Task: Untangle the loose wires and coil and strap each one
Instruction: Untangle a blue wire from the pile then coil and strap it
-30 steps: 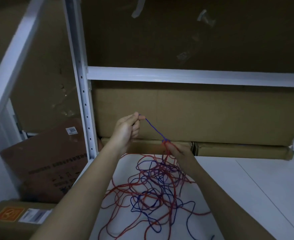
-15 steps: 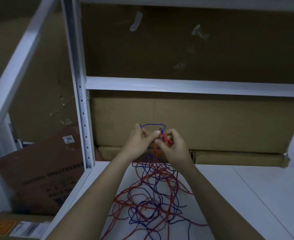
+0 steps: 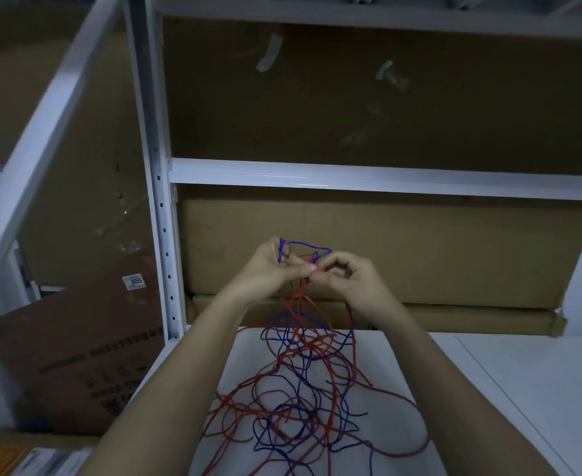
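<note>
A tangle of thin red wire [image 3: 320, 393] and blue wire [image 3: 303, 242] lies on the white shelf surface [image 3: 509, 383] and rises to my hands. My left hand [image 3: 270, 269] pinches the blue wire, whose end loops above the fingers. My right hand [image 3: 348, 274] pinches strands of red and blue wire right next to it, fingertips of both hands almost touching. The strands hang down from the hands into the heap below.
A white metal upright [image 3: 160, 207] and a crossbeam [image 3: 385, 180] of the rack stand behind the hands, with large cardboard boxes [image 3: 402, 255] at the back. A brown carton [image 3: 83, 341] leans at the left below the shelf.
My hands came together from a spread pull: the left moved right, the right rose to meet it. The taut blue strand now forms a small loop above them. The view tilted up.
</note>
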Demonstrator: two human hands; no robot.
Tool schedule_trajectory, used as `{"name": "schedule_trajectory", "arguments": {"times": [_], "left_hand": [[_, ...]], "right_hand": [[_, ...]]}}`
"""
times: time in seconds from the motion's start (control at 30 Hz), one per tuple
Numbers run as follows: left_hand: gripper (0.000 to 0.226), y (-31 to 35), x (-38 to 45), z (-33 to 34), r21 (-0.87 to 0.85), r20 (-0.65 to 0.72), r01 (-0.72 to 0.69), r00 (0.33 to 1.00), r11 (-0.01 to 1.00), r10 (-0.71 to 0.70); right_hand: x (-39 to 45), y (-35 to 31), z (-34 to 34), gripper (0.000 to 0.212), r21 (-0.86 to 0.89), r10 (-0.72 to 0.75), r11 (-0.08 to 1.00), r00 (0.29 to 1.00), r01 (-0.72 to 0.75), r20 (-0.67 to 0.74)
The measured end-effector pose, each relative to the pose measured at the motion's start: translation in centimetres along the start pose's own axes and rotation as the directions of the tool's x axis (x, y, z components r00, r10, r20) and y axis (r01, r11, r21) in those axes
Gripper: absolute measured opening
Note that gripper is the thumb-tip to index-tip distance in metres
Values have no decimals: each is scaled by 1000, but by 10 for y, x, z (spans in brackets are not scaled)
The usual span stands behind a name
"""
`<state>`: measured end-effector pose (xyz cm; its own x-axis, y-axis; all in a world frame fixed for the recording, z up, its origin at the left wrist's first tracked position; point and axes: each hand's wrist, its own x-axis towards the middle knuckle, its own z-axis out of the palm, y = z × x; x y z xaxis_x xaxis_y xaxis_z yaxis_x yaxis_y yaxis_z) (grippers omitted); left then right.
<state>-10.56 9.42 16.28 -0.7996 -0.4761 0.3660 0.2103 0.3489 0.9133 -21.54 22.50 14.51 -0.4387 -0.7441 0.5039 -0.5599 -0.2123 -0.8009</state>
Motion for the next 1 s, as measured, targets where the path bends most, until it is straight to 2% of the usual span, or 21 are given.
{"name": "schedule_trajectory", "arguments": {"times": [0.1, 0.2, 0.3, 0.4, 0.47, 0.5, 0.53, 0.57, 0.6, 0.63, 0.67, 0.7, 0.77, 0.83, 0.87, 0.93, 1.0], "left_hand": [[37, 11, 2, -18, 48, -46, 24, 999, 999, -22], [32, 28, 10, -33, 187, -216, -18, 975, 982, 59], [32, 46, 19, -33, 396, -327, -101, 913, 913, 243], [19, 54, 24, -32, 610, -359, -107, 845, 785, 395], [18, 47, 24, -35, 664, -361, -26, 863, 747, 352], [19, 41, 22, -37, 668, -342, 6, 891, 744, 300], [19, 33, 20, -38, 654, -315, 22, 917, 756, 246], [19, 25, 15, -37, 624, -288, 28, 937, 781, 197], [22, 16, 10, -34, 590, -266, 25, 950, 807, 165], [27, 8, 5, -31, 562, -246, 16, 958, 827, 149], [31, 1, 0, -27, 533, -226, 10, 965, 846, 132], [33, -4, -6, -23, 497, -207, 11, 973, 868, 106], [29, -12, -12, -16, 430, -184, 21, 981, 903, 64], [26, -16, -13, -14, 431, -193, 20, 979, 902, 70], [27, -17, -13, -15, 433, -198, 15, 977, 901, 79], [31, -16, -12, -17, 423, -207, 4, 974, 906, 93], [33, -14, -13, -20, 406, -219, -10, 970, 914, 107]], "right_hand": [[8, -1, -14, 15, -169, 34, 985, 999, -39, -32], [21, -1, -33, 10, -285, 4, 954, 957, -90, -289], [35, -12, -46, 9, -480, -174, 873, 867, -83, -467], [41, -24, -49, 8, -681, -354, 727, 798, -94, -488], [36, -20, -49, 12, -768, -390, 631, 811, -108, -435], [30, -12, -46, 14, -815, -369, 566, 847, -121, -382], [24, -2, -42, 15, -848, -292, 510, 898, -146, -330], [17, 8, -36, 16, -857, -140, 482, 949, -184, -283], [11, 16, -30, 19, -846, 64, 485, 973, -223, -221], [6, 24, -24, 22, -810, 253, 528, 958, -255, -137], [2, 29, -18, 26, -743, 372, 607, 927, -283, -49], [0, 30, -12, 30, -637, 406, 710, 914, -300, 22], [-2, 26, 2, 35, -354, 308, 897, 948, -265, 73], [0, 18, 18, 27, -146, 201, 970, 979, -194, 35], [2, 14, 24, 20, -133, 155, 979, 988, -152, 17], [7, 10, 30, 6, -270, 98, 958, 995, -99, -18], [12, 7, 30, 5, -353, 101, 931, 995, -91, 10]]}}
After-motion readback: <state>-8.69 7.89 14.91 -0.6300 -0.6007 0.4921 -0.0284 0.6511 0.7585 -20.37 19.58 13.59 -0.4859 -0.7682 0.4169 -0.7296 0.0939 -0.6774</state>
